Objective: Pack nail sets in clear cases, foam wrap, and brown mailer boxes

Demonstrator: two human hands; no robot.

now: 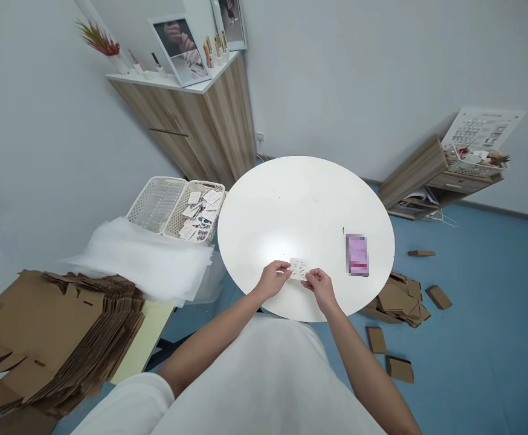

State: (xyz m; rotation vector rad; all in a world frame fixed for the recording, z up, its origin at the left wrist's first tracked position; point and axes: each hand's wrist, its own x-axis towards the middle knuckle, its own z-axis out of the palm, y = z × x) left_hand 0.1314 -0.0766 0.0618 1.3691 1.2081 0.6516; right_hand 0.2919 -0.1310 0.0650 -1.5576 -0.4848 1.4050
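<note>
A small white card with fine print is held over the near edge of a round white table. My left hand pinches its left side and my right hand pinches its right side. Both hands are closed on the card. A purple phone-sized object, blurred, lies flat on the table to the right of my hands.
Two white baskets stand left of the table, one holding several small cards. White foam sheets and a stack of flat cardboard boxes lie further left. Folded cardboard boxes are scattered on the blue floor at right. Wooden cabinets stand against the wall.
</note>
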